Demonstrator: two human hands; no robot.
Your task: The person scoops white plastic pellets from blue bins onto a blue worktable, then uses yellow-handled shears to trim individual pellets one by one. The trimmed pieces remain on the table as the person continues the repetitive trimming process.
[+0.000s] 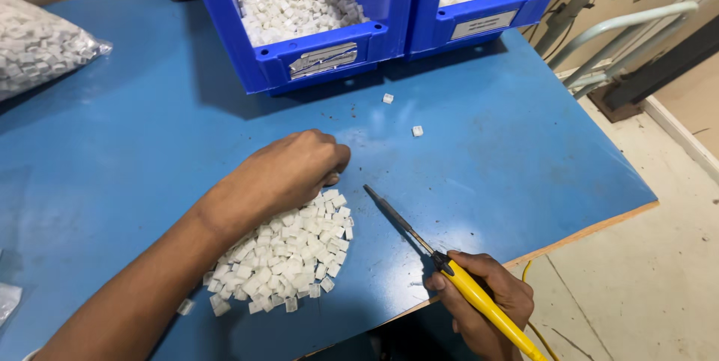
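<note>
My left hand (288, 170) rests with curled fingers at the top of a pile of small white plastic pieces (288, 252) on the blue table (150, 129). Its fingertips pinch near one white piece at the pile's upper edge; whether it is gripped I cannot tell. My right hand (483, 305) holds a yellow-handled tool (479, 297) near the table's front edge. The tool's thin dark metal tip (389, 211) points up-left toward the pile and lies just right of it.
Two blue bins (329, 50) (479, 20) full of white pieces stand at the back. A clear bag of white pieces (37, 46) lies far left. Two loose pieces (387, 98) (417, 131) sit mid-table. The table's front-right edge (584, 230) drops to the floor; a yellow cable (535, 327) hangs there.
</note>
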